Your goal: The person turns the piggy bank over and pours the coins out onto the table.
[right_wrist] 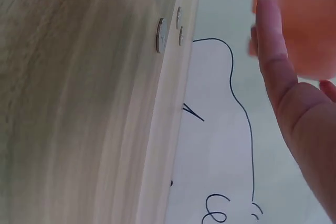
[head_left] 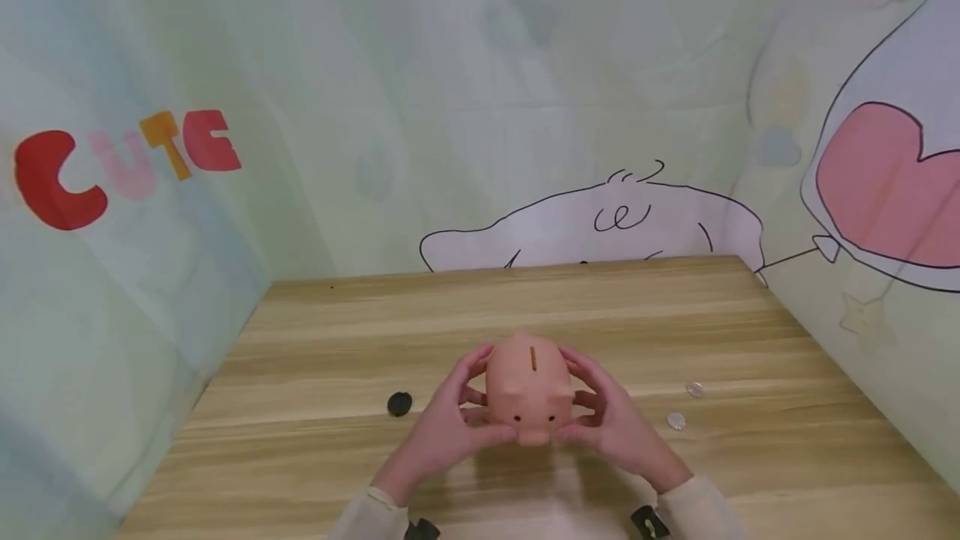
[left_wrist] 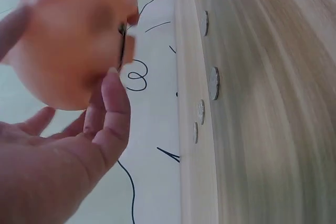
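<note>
A pink piggy bank (head_left: 531, 390) is held upright above the table between both hands, its snout toward me and its coin slot (head_left: 533, 358) on top. My left hand (head_left: 453, 415) grips its left side, with the thumb beside the snout. From the other side my right hand (head_left: 611, 419) holds it the same way. In the left wrist view a dark opening (left_wrist: 123, 43) shows edge-on at the underside of the piggy bank. The right wrist view has the piggy bank (right_wrist: 310, 30) blurred and partly cut off.
A black round disc (head_left: 400, 403) lies on the wooden table (head_left: 315, 340) to the left. Two silver coins, a farther coin (head_left: 695, 389) and a nearer coin (head_left: 677, 421), lie at right. Several coins (left_wrist: 214, 83) appear in the left wrist view. A printed curtain (head_left: 480, 107) surrounds the table.
</note>
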`<state>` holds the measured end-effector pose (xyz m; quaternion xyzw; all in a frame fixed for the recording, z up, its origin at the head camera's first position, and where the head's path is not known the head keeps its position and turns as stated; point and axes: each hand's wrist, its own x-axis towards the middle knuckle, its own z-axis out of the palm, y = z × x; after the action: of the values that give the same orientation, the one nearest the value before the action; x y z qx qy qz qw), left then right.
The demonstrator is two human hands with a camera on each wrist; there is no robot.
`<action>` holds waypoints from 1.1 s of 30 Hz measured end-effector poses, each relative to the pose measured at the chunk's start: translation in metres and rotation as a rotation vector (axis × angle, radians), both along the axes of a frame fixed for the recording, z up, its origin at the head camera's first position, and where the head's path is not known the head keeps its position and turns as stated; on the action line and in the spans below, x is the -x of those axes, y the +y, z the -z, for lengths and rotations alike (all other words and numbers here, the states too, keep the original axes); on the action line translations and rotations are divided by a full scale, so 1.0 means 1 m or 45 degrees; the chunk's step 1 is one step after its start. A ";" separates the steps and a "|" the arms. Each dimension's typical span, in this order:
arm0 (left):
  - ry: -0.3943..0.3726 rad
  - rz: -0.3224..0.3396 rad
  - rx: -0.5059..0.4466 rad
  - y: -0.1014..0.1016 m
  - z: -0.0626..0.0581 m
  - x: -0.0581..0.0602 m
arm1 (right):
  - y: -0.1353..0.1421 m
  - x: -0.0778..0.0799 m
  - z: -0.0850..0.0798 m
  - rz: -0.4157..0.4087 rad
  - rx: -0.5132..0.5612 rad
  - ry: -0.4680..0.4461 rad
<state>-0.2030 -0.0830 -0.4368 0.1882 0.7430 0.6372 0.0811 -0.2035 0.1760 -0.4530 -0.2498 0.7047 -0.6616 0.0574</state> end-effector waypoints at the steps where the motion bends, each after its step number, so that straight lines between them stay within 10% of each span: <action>1: -0.025 -0.003 0.021 0.000 -0.001 -0.001 | 0.000 -0.001 -0.001 0.020 -0.025 -0.046; 15: -0.248 -0.003 0.326 0.009 -0.006 -0.002 | -0.018 -0.005 -0.019 0.245 -0.460 -0.373; 33: -0.128 0.059 0.211 -0.001 -0.009 0.000 | 0.002 -0.001 -0.020 0.033 -0.241 -0.301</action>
<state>-0.2028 -0.0841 -0.4275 0.1657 0.7836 0.5802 0.1482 -0.2026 0.1784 -0.4327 -0.1545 0.7554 -0.6177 0.1549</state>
